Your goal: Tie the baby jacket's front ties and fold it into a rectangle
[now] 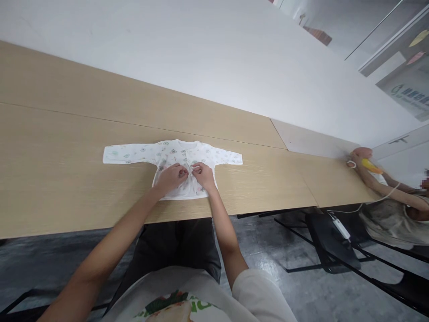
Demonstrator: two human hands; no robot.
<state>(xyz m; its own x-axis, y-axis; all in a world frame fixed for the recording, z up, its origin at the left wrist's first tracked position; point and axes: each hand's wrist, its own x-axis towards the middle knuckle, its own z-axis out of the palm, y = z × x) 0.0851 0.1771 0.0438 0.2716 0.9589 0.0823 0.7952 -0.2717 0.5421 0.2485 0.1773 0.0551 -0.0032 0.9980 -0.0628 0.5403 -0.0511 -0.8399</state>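
Note:
A small white baby shirt (172, 154) with a scattered print lies flat on the wooden table, both long sleeves spread out sideways and its neckline facing the wall. My left hand (172, 177) rests on the shirt's front, left of the middle, with its thumb and fingers pinched together at the front opening. Close beside it, my right hand (203, 175) pinches the other side of the same opening. Only a small gap separates the fingertips of the two hands. Any fastener between them is too small to make out.
The light wooden table (73, 192) runs along a white wall (167, 53). At the far right another person (385, 188) leans on the table, holding something yellow. Black folding chairs (330, 241) stand right of me, one bearing a white power strip (341, 228) with a cable.

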